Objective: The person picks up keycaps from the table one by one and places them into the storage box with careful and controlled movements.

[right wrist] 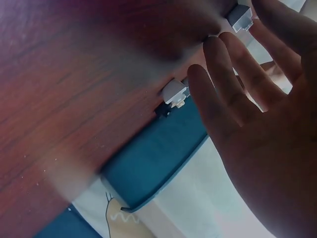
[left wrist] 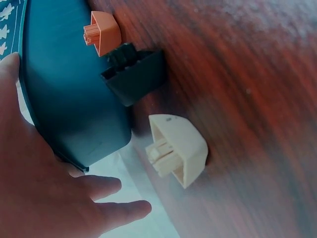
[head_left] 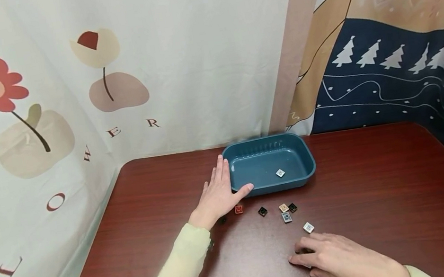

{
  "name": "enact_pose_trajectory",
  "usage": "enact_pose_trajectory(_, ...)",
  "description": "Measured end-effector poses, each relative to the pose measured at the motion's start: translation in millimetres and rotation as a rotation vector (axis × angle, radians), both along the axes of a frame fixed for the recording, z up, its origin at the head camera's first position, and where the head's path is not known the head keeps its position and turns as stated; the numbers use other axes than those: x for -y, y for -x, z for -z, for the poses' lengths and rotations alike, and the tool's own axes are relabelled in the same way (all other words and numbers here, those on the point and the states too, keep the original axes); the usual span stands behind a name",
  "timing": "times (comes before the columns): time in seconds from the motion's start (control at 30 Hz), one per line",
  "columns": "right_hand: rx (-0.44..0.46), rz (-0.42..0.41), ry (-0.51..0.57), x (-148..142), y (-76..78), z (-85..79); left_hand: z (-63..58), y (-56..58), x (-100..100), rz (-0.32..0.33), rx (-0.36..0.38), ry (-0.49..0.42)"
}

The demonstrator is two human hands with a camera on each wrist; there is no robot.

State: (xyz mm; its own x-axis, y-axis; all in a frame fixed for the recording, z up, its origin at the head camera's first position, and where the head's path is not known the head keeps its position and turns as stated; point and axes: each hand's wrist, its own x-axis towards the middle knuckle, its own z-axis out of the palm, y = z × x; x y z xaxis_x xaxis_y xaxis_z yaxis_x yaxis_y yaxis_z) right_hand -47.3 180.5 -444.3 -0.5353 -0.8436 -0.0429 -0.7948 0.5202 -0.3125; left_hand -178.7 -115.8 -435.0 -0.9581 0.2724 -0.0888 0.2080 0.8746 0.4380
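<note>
My left hand (head_left: 218, 196) lies against the left end of a blue plastic basin (head_left: 307, 176), fingers straight along its rim and thumb over the front left corner. One white keycap (head_left: 280, 173) sits inside the basin. Low over the table, my right hand (head_left: 334, 255) has its fingers loosely bent and spread. A keycap (right wrist: 240, 17) shows by its fingertips in the right wrist view, without a visible pinch. Just beyond those fingers lies another white keycap (head_left: 308, 227). Near my left wrist are an orange keycap (left wrist: 106, 33), a black keycap (left wrist: 141, 77) and a cream keycap (left wrist: 181, 144).
In front of the basin lie a black keycap (head_left: 262, 211), a beige keycap (head_left: 283, 208) touching or close to a second black keycap (head_left: 292, 207), and a grey-blue keycap (head_left: 287, 217). A printed curtain (head_left: 194, 66) hangs behind the reddish-brown table (head_left: 382, 172).
</note>
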Motion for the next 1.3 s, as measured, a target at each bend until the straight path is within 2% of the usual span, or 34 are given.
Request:
enact_pose_trajectory(0.13, 0.001, 0.005, 0.041, 1.4, -0.9, 1.9, 0.3, 0.4, -0.1, -0.001, 0.003, 0.003)
enact_pose_trajectory(0.33, 0.091, 0.031, 0.102, 1.5, -0.4, 4.0, 1.7, 0.4, 0.6, 0.000, 0.004, 0.003)
enact_pose_trajectory(0.7, 0.176, 0.098, 0.151, 0.5, 0.7, 4.9, 3.5, 1.9, 1.3, 0.003, -0.001, 0.002)
enact_pose_trajectory(0.87, 0.139, 0.096, 0.150, 3.3, 1.9, 2.3, 1.8, 1.5, 1.1, 0.004, -0.002, 0.003)
enact_pose_trajectory(1.07, 0.124, 0.133, 0.165, 2.2, 2.4, -4.5, 3.3, 1.4, 1.7, 0.004, 0.003, 0.001)
enact_pose_trajectory(1.3, -0.007, 0.162, 0.283, -3.7, 5.7, -10.0, 5.6, 2.8, 2.2, 0.002, 0.001, -0.005)
